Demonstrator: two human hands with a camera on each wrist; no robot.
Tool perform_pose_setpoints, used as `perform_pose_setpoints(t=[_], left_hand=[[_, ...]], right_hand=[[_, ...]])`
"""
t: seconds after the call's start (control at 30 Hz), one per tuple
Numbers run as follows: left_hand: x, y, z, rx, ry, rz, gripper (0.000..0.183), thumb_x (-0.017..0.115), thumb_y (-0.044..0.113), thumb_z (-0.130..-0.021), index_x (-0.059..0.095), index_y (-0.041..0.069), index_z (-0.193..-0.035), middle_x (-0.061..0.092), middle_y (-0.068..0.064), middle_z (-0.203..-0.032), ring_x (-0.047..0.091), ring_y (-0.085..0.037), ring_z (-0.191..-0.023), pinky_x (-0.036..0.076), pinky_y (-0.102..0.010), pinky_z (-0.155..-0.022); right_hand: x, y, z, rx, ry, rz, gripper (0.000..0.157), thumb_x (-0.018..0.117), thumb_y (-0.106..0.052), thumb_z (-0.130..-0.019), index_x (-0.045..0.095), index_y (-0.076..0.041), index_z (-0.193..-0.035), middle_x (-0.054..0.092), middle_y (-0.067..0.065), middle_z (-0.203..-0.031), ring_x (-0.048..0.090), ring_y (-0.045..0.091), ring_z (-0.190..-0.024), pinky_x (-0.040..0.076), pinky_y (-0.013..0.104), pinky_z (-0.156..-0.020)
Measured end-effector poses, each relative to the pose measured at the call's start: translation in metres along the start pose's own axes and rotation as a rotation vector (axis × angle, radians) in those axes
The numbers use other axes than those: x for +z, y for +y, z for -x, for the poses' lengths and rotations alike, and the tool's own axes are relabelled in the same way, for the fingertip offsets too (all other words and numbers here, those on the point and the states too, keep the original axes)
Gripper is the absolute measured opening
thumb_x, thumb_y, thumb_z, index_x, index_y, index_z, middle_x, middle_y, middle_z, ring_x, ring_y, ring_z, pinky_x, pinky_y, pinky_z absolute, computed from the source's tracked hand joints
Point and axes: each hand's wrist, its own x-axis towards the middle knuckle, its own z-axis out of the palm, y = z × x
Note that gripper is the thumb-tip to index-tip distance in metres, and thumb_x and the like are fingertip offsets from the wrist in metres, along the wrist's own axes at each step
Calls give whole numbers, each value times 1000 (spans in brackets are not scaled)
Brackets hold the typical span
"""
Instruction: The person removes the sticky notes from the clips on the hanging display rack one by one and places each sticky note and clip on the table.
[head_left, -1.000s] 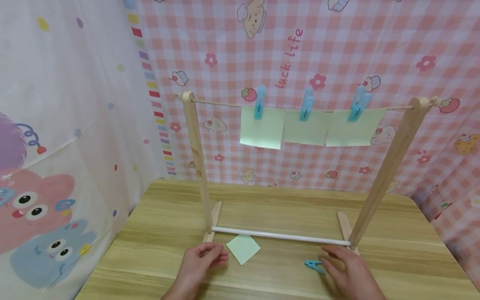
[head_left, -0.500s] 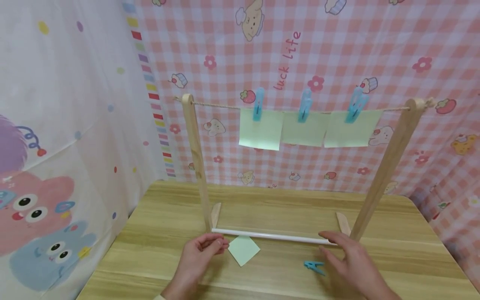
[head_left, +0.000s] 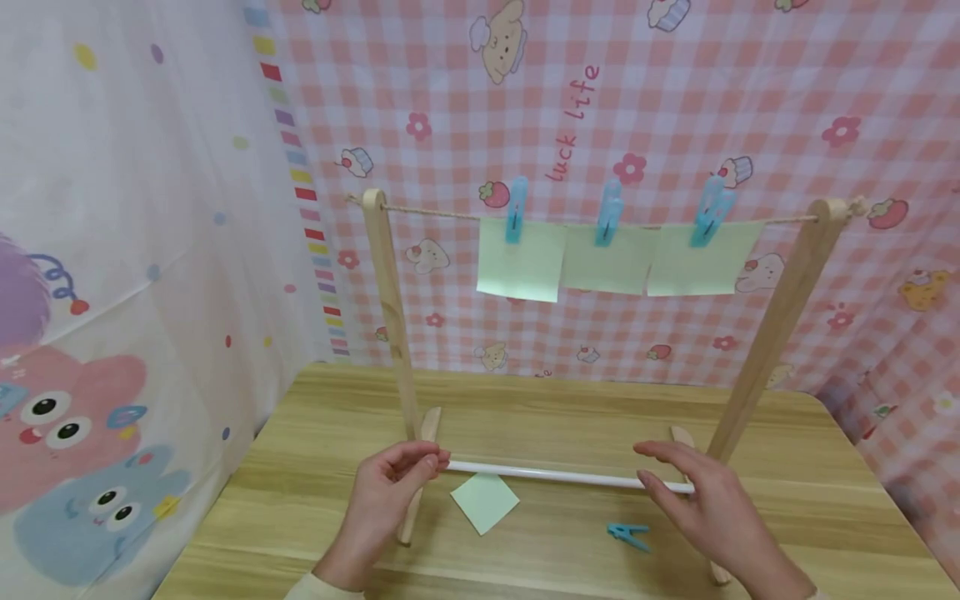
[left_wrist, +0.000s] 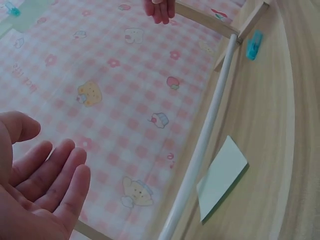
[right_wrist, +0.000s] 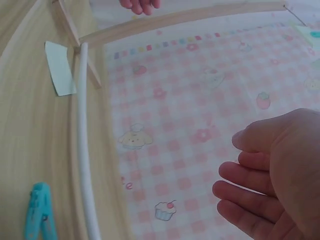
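My left hand (head_left: 390, 500) hovers near the foot of the rack's left post, fingers relaxed and holding nothing. Beside it on the table lies a pale green sticky note (head_left: 485, 503), turned like a diamond. On the right, my right hand (head_left: 701, 500) is in the air with loosely bent fingers and nothing in them. A blue clothespin (head_left: 628, 536) lies on the table, left of and below that hand. Three more green notes, left (head_left: 521, 265), middle (head_left: 609, 262) and right (head_left: 701, 262), hang from the twine (head_left: 435, 212), each under a blue clothespin.
The rack has a left wooden post (head_left: 392, 317), a right wooden post (head_left: 772, 342) and a white crossbar (head_left: 555, 476) low between them. Checked cloth (head_left: 570, 108) hangs behind the wooden table (head_left: 555, 417).
Both hands have risen and moved away from the tabletop. My right hand has left the clothespin's side; the clothespin and the loose note stay where they lay.
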Motion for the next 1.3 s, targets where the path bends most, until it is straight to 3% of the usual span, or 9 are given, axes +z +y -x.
perform_pose_setpoints(t=[0.2, 0.47, 0.6, 0.73, 0.83, 0.97, 1.3], left_hand=[[-4, 6, -2, 19, -5, -8, 20, 68, -4, -101, 71, -15, -116, 80, -26, -111, 78, -9, -94, 65, -25, -84], [-6, 18, -10, 11, -16, -34, 20, 68, -5, -101, 71, -15, -118, 80, -24, -111, 78, -9, -96, 64, -24, -87], [-6, 25, -11, 21, -24, -72, 19, 70, -1, -101, 73, -11, -117, 81, -23, -113, 77, -7, -97, 63, -22, -88], [-6, 31, -14, 19, -41, -82, 19, 70, -1, -101, 74, -9, -117, 81, -22, -114, 77, -7, -99, 63, -23, -88], [-5, 35, -15, 53, -73, -81, 19, 70, -1, -101, 74, -10, -118, 81, -21, -114, 77, -7, -100, 63, -23, -89], [-4, 38, -17, 92, -106, -92, 21, 70, 0, -101, 72, -12, -119, 80, -24, -115, 77, -6, -102, 62, -22, -92], [0, 46, -19, 66, -115, -105, 21, 70, 1, -101, 73, -9, -119, 78, -26, -120, 77, -8, -106, 61, -23, -97]], right_hand=[[-5, -6, -13, -41, -10, -6, 47, 89, 6, -77, 79, -11, -119, 83, 1, -113, 79, 20, -101, 44, 1, -99], [-16, -15, -30, -78, -21, -35, 46, 87, 6, -81, 78, -10, -124, 82, 6, -118, 78, 18, -105, 52, 5, -83], [-20, -21, -38, -79, -30, -44, 46, 86, 4, -84, 77, -11, -126, 82, 6, -119, 77, 16, -102, 51, 7, -77], [-22, -26, -45, -78, -39, -65, 46, 85, 5, -85, 76, -13, -127, 81, 5, -119, 74, 12, -95, 49, 11, -61], [-24, -30, -49, -77, -43, -69, 47, 84, 4, -86, 76, -14, -128, 81, 4, -119, 72, 14, -94, 46, 12, -56], [-26, -35, -57, -107, -39, -59, 47, 84, 4, -86, 76, -13, -129, 81, 5, -119, 74, 18, -96, 45, 13, -58], [-34, -44, -77, -162, -31, -48, 47, 84, 4, -86, 76, -10, -130, 82, 5, -118, 75, 19, -93, 50, 14, -64]])
